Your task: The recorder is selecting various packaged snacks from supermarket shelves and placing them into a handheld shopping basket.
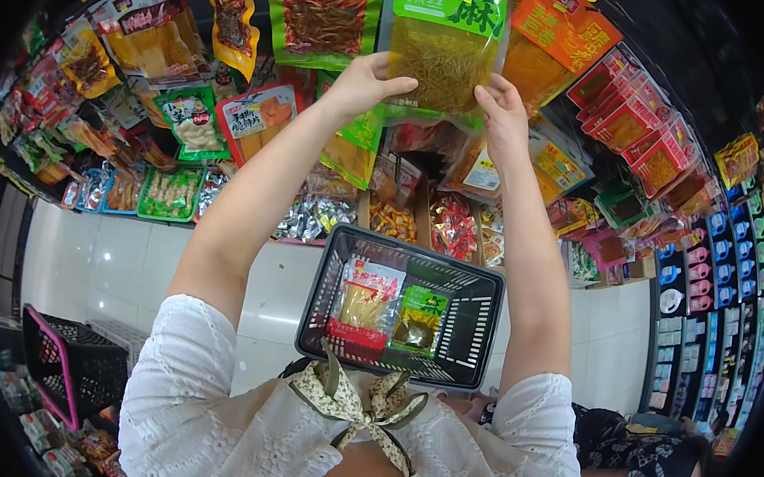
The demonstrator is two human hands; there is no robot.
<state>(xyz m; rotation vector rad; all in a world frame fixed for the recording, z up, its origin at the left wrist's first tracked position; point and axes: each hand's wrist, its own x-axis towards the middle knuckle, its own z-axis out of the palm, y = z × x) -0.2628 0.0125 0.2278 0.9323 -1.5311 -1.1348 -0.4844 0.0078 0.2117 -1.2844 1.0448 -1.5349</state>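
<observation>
Both my hands are raised to a hanging snack display. A clear bag of thin brownish shreds point(445, 63) with a green top band is between them. My left hand point(365, 86) grips its left edge, thumb over the front. At its lower right edge my right hand point(503, 115) pinches it with thumb and fingers. The bag hangs in front of similar packs, and I cannot tell whether it is off its hook. Below my arms is a black shopping basket point(425, 252). Inside lie a red-and-clear snack pack point(365, 303) and a smaller green-and-yellow snack pack point(421, 320).
Packs hang on either side, including a green bag of dark strips point(325, 21) and an orange bag point(556, 31). Trays of wrapped snacks point(170, 192) line the shelf beneath. A pink-trimmed black basket point(64, 363) is at lower left. Another person's patterned clothing point(648, 465) shows at lower right.
</observation>
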